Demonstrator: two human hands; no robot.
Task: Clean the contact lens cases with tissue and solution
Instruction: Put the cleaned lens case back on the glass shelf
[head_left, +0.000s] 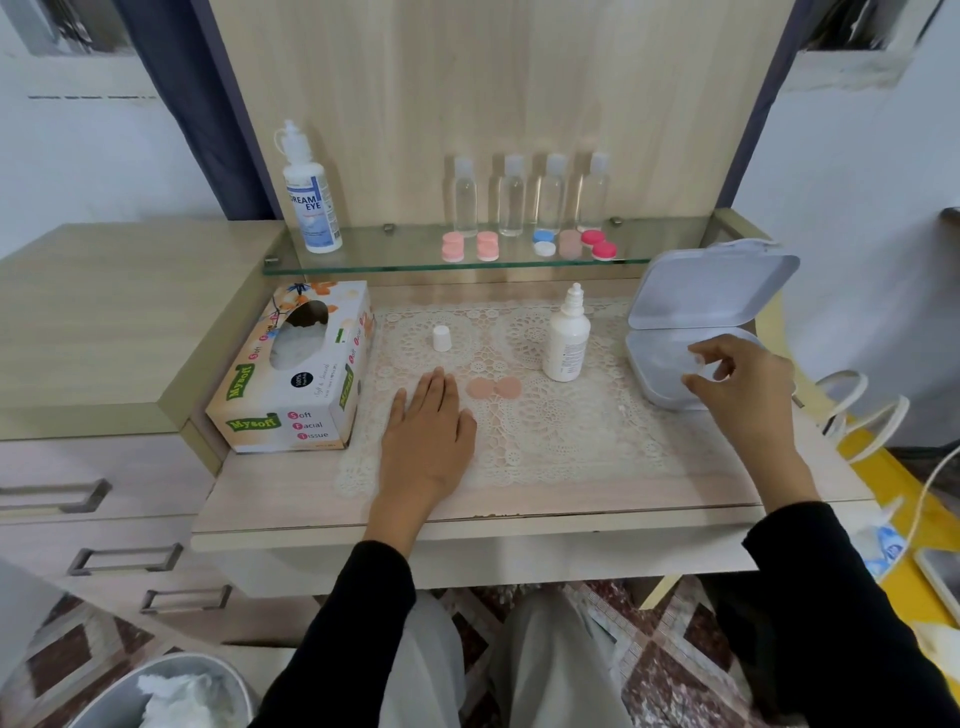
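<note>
Since the peach lens case (493, 387) looks light, stiff and slippery, pinching its rim suits; the left hand (428, 421) lies flat, empty; the right hand (743, 395) curls its fingers (737, 352) over the box (640, 366), hold unclear.

Black sleeves (363, 613), grey trousers (431, 670)
My long sleeves are plain black and end at the wrists, leaving my left hand (426, 431) and right hand (737, 395) bare; my trousers are pale grey and plain.

A pale wood desk (519, 506) with drawers (52, 545) stands against white walls (78, 156) over patterned tile floor (665, 649).
</note>
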